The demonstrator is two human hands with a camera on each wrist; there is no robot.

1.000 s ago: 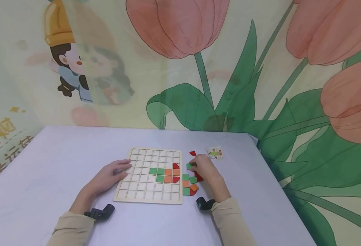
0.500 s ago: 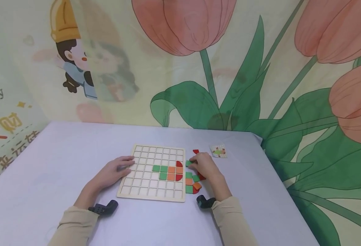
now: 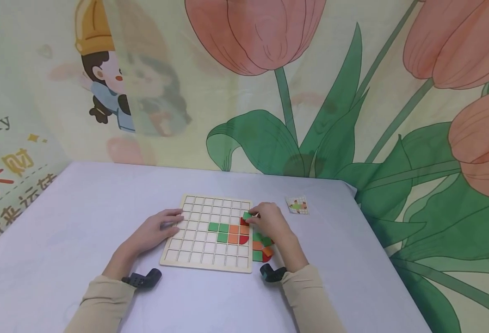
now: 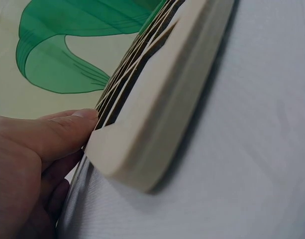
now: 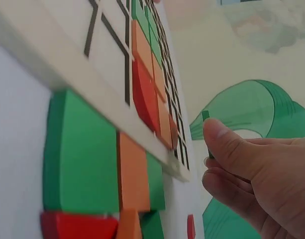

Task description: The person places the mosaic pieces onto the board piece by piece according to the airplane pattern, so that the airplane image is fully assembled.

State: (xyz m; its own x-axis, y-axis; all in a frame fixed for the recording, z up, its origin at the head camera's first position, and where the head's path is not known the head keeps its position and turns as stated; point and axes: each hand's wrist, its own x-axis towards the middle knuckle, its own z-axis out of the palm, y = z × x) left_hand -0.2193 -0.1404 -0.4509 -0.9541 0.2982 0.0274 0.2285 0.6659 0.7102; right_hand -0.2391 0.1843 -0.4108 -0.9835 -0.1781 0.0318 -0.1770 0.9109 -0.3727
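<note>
A wooden grid board [image 3: 196, 260] lies on the table. My left hand [image 3: 153, 232] rests at its left edge with extended fingers; in the left wrist view the thumb [image 4: 72, 130] touches the board's corner. My right hand [image 3: 272, 223] pinches a green square tile [image 3: 246, 215] over the board's right side, near a red quarter-round tile [image 3: 243, 221]. The right wrist view shows that green tile [image 5: 206, 115] edge-on between thumb and fingers, apart from the board. Green tiles [image 3: 213, 227], orange tiles [image 3: 233, 233] and a red rounded tile [image 3: 244, 239] sit in the grid.
Loose green [image 3: 257, 255], orange [image 3: 267, 252] and red tiles lie in a cluster against the board's right edge, partly behind the right hand. A small pattern card [image 3: 297, 205] lies beyond it. The white-covered table meets a printed wall cloth at the back.
My right hand has lifted the green tile from the table beside the board and carried it left over the board's right edge. The left hand stays at the board. The head view has shifted slightly.
</note>
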